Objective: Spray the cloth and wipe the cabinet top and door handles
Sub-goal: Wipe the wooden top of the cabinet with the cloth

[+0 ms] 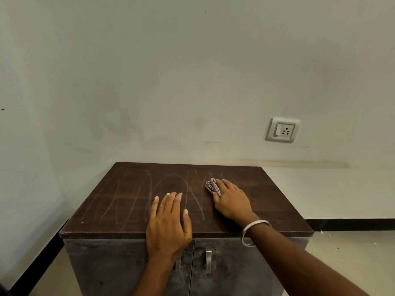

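A low dark wooden cabinet stands against the wall; its top shows curved pale wipe streaks. My right hand presses a bunched checked cloth onto the top, right of centre, with the cloth poking out past the fingertips. My left hand lies flat on the top near the front edge, fingers spread, holding nothing. Two metal door handles hang below on the front: the right handle is in full view, the left handle is partly hidden by my left wrist. No spray bottle is in view.
A white wall socket with a switch is on the wall behind the cabinet at the right. A black skirting strip runs along the wall base on both sides. Pale floor lies to the left and right of the cabinet.
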{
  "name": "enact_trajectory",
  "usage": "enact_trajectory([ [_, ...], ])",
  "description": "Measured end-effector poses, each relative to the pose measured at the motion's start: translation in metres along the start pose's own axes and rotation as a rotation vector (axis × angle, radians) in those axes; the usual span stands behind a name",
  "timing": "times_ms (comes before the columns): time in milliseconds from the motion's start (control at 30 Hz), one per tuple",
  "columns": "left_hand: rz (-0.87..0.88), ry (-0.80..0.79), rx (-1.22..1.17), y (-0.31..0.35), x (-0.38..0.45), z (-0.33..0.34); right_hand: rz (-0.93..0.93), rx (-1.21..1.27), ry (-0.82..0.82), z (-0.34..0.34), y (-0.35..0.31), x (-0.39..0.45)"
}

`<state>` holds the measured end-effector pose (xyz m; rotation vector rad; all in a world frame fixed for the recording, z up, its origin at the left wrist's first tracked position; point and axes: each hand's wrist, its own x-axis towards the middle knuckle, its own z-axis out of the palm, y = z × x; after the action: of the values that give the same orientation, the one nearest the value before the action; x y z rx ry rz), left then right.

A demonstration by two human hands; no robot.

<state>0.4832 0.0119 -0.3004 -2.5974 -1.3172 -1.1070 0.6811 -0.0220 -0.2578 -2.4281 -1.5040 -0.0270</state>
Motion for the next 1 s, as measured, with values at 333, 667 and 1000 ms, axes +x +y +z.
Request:
enact_trajectory([
  [333, 0.009, 0.015, -0.014, -0.001, -0.001, 0.003, 0.311, 0.012, 0.039, -0.027, 0.093, 0.017],
  [667, 0.011, 0.034, -0.022, 0.0, 0.0, 0.003, 0.024, -0.003, 0.01, 0.007, -0.01, 0.029],
  [1000, 0.017, 0.032, -0.028, 0.0, 0.0, 0.003, 0.201, -0.014, 0.012, -0.016, 0.062, 0.042],
])
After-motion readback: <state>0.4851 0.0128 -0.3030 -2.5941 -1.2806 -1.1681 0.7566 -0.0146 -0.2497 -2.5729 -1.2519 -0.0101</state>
